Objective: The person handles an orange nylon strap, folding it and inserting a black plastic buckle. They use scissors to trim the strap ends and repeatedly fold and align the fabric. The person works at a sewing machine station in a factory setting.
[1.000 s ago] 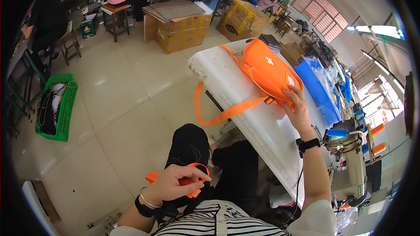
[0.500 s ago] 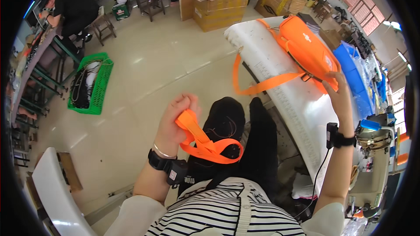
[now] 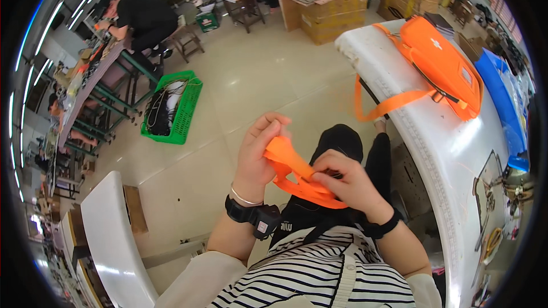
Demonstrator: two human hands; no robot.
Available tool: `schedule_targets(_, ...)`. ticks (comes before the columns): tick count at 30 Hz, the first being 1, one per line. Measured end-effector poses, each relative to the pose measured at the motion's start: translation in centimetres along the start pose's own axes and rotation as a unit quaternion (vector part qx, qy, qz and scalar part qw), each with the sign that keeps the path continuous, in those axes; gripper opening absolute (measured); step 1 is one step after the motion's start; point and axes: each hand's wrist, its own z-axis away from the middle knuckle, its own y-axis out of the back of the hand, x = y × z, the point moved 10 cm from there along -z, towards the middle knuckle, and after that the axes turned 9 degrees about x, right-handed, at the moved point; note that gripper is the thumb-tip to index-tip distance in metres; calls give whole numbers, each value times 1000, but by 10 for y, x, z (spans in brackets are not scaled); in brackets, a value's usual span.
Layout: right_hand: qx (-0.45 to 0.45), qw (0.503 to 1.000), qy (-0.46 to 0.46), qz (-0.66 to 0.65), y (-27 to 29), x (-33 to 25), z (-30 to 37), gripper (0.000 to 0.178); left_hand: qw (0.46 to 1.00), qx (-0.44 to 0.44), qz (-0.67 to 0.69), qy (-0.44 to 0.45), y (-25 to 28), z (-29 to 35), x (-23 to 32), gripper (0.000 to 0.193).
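Head view: both hands on an orange strap, pouch waiting on the table

Head camera showed the left hand (image 3: 260, 151) curled around one end of an orange webbing strap (image 3: 297, 174), its fingers closed on the folded part and lifted slightly above the lap. Just right of it, the right hand (image 3: 345, 179) was pinched shut on the same strap, thumb and fingertips pressing the webbing where it ran down in a loop toward the striped shirt (image 3: 337, 268). Neither hand was open; both had hold of the strap and nothing else.

Taking the white worktable (image 3: 456, 154) as the landmark: the strap and both hands sat off its left edge, over the person's knees, not touching it. An orange pouch (image 3: 439, 63) lay on the table's far end, with its own long strap hanging over the left edge in a loop. A blue sheet (image 3: 502, 97) lay beyond the pouch on the table's right side. Well left of the table, a green crate (image 3: 174, 108) stood on the tiled floor, and cardboard boxes (image 3: 328, 8) stood past the table's far end.

As a judgement, the work looked midway: the loose strap was in hand and being folded or straightened, but it was not yet joined to anything, and the pouch lay untouched
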Motion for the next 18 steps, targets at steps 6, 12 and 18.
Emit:
schedule_targets(6,4,960,-139,-244,41,17,13,3,964,14,-239,-112,-4,22,48,22)
schedule_targets(12,-95,987,-126,18,37,-4,20,7,947,26,-276,-162,-10,40,66,23)
schedule_targets(18,65,996,-60,16,59,-1,22,9,905,37,-353,-234,-9,56,80,19)
